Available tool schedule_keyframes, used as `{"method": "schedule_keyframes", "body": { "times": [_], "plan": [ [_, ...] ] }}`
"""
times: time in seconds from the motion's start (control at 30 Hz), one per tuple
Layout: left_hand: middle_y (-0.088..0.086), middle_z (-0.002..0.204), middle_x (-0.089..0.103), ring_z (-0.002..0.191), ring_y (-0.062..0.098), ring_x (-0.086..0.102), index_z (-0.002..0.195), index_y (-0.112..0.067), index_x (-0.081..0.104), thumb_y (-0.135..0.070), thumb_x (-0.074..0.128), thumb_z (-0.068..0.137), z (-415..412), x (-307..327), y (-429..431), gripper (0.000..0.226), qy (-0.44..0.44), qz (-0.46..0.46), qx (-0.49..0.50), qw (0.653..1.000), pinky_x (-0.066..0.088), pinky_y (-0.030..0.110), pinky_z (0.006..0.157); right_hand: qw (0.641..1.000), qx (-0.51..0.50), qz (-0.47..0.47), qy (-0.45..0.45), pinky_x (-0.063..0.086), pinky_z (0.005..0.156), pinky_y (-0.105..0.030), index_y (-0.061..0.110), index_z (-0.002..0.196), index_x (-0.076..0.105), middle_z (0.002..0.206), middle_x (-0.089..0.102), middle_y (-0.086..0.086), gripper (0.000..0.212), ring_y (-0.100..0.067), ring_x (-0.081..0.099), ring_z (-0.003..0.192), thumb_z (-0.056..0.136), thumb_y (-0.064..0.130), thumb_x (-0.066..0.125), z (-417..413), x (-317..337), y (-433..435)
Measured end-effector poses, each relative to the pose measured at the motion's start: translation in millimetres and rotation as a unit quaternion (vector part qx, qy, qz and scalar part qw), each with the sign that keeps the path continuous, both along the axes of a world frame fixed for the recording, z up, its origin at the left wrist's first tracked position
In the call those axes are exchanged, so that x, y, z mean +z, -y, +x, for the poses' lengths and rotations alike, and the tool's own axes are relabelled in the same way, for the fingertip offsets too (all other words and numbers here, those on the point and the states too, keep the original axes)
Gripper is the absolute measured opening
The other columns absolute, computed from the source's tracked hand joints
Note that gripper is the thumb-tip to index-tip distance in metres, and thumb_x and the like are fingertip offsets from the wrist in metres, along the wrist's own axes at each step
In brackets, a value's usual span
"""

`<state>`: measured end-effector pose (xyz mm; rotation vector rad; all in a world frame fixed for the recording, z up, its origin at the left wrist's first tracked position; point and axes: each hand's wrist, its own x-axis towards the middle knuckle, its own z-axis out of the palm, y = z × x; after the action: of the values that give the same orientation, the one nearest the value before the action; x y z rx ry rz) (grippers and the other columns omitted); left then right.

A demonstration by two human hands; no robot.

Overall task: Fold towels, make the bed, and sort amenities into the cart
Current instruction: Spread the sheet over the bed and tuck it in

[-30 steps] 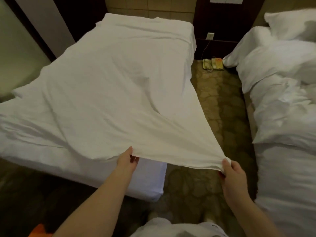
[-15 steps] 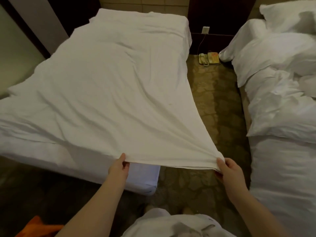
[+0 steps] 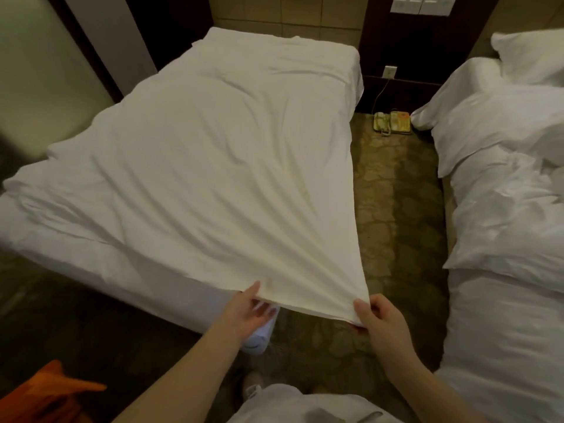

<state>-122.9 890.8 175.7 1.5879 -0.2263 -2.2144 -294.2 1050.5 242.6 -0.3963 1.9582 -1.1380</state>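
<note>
Left hand (image 3: 245,312) and right hand (image 3: 383,326) are pinching the sheet (image 3: 229,178) by its corner. It is draping the bed (image 3: 137,279).

The sheet (image 3: 213,166) lies on the bed (image 3: 76,270), ahead and left of the fingers (image 3: 361,311), which hold its near edge. A second bed (image 3: 503,346) lies to their right. A telephone (image 3: 392,123) sits on the floor (image 3: 393,209) between the beds, far ahead of the fingers.

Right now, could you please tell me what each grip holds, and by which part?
The sheet, by its near hem: the left grip pinches the hem, the right grip pinches the corner.
</note>
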Motion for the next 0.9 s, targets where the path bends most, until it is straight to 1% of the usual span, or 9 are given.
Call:
{"method": "schedule_keyframes", "body": {
  "times": [0.07, 0.13, 0.23, 0.37, 0.53, 0.67, 0.73, 0.8, 0.9],
  "plan": [
    [0.023, 0.105, 0.06, 0.091, 0.034, 0.059, 0.11, 0.001, 0.058, -0.01, 0.061, 0.087, -29.4, 17.4, -29.3, 0.026, -0.048, 0.013, 0.007, 0.999, 0.057, 0.039, 0.048, 1.0, -0.006, -0.014, 0.019, 0.045, 0.052, -0.014, 0.009, 0.092, 0.059, 0.089, 0.063, -0.008, 0.014, -0.014, 0.061, 0.074, 0.096, 0.02, 0.053, 1.7, 1.1, 2.0],
    [0.026, 0.113, 0.062, 0.092, 0.036, 0.063, 0.118, 0.004, 0.056, -0.004, 0.064, 0.083, -55.3, 37.2, -59.0, 0.037, -0.079, 0.019, 0.032, 0.996, 0.058, 0.042, 0.052, 0.998, -0.016, -0.039, 0.048, 0.052, 0.06, -0.022, 0.01, 0.094, 0.06, 0.091, 0.065, -0.008, 0.01, -0.018, 0.063, 0.078, 0.095, 0.018, 0.054, 2.3, 0.9, 4.2],
    [0.024, 0.112, 0.065, 0.093, 0.035, 0.064, 0.118, 0.003, 0.058, -0.009, 0.06, 0.089, -77.2, 64.3, -92.9, 0.031, -0.088, 0.027, -0.007, 0.996, 0.059, 0.044, 0.068, 0.994, -0.021, -0.075, 0.08, 0.057, 0.075, -0.033, 0.014, 0.099, 0.06, 0.096, 0.068, -0.006, 0.007, -0.02, 0.066, 0.088, 0.094, 0.016, 0.056, -0.3, 1.0, 9.2],
    [0.018, 0.109, 0.067, 0.1, 0.032, 0.062, 0.117, -0.005, 0.061, -0.021, 0.053, 0.095, -85.0, 90.4, -97.3, 0.028, -0.076, -0.01, -0.055, 0.995, 0.053, 0.042, 0.08, 0.993, -0.017, -0.083, 0.076, 0.055, 0.078, -0.031, 0.018, 0.111, 0.056, 0.1, 0.066, 0.0, 0.017, -0.015, 0.065, 0.091, 0.094, 0.02, 0.057, -3.2, 3.6, 22.9],
    [0.013, 0.107, 0.064, 0.096, 0.028, 0.06, 0.116, -0.008, 0.057, -0.02, 0.053, 0.096, -93.5, 100.1, -82.4, 0.024, 0.008, -0.093, -0.064, 0.994, 0.051, 0.037, 0.072, 0.995, 0.013, -0.082, 0.054, 0.056, 0.078, -0.031, 0.02, 0.128, 0.043, 0.099, 0.065, 0.005, 0.039, -0.011, 0.065, 0.088, 0.093, 0.021, 0.06, -7.4, 0.8, 38.0],
    [0.003, 0.091, 0.064, 0.083, 0.018, 0.061, 0.097, -0.013, 0.057, -0.021, 0.051, 0.098, -103.4, 100.2, -67.8, 0.01, 0.077, -0.189, -0.085, 0.975, 0.048, 0.026, 0.059, 0.993, 0.012, -0.088, 0.074, 0.057, 0.075, -0.029, 0.023, 0.135, 0.038, 0.095, 0.067, -0.002, 0.048, -0.014, 0.067, 0.087, 0.093, 0.018, 0.059, -18.5, 2.8, 53.4],
    [0.001, 0.088, 0.064, 0.079, 0.014, 0.062, 0.097, -0.013, 0.057, -0.021, 0.048, 0.099, -107.8, 97.2, -55.0, 0.012, 0.105, -0.234, -0.111, 0.96, 0.047, 0.019, 0.053, 0.99, -0.006, -0.077, 0.116, 0.057, 0.077, -0.033, 0.018, 0.133, 0.043, 0.1, 0.067, -0.007, 0.042, -0.02, 0.067, 0.09, 0.094, 0.02, 0.057, -27.6, 1.3, 65.3],
    [-0.002, 0.089, 0.062, 0.08, 0.011, 0.061, 0.095, -0.018, 0.056, -0.02, 0.045, 0.1, -112.1, 94.4, -41.6, 0.013, 0.116, -0.281, -0.14, 0.942, 0.048, 0.017, 0.055, 0.974, -0.038, -0.068, 0.213, 0.056, 0.078, -0.036, 0.01, 0.127, 0.051, 0.106, 0.067, -0.01, 0.034, -0.024, 0.067, 0.094, 0.096, 0.023, 0.055, -37.7, -0.7, 80.4],
    [-0.01, 0.09, 0.06, 0.083, 0.008, 0.059, 0.089, -0.028, 0.052, -0.019, 0.045, 0.101, -122.8, 89.6, -22.4, 0.017, 0.131, -0.338, -0.172, 0.916, 0.054, 0.026, 0.072, 0.932, -0.093, -0.057, 0.345, 0.056, 0.077, -0.037, 0.005, 0.112, 0.061, 0.099, 0.071, -0.011, 0.025, -0.025, 0.067, 0.091, 0.097, 0.023, 0.054, -52.9, -1.3, 106.3]
  ]
}}
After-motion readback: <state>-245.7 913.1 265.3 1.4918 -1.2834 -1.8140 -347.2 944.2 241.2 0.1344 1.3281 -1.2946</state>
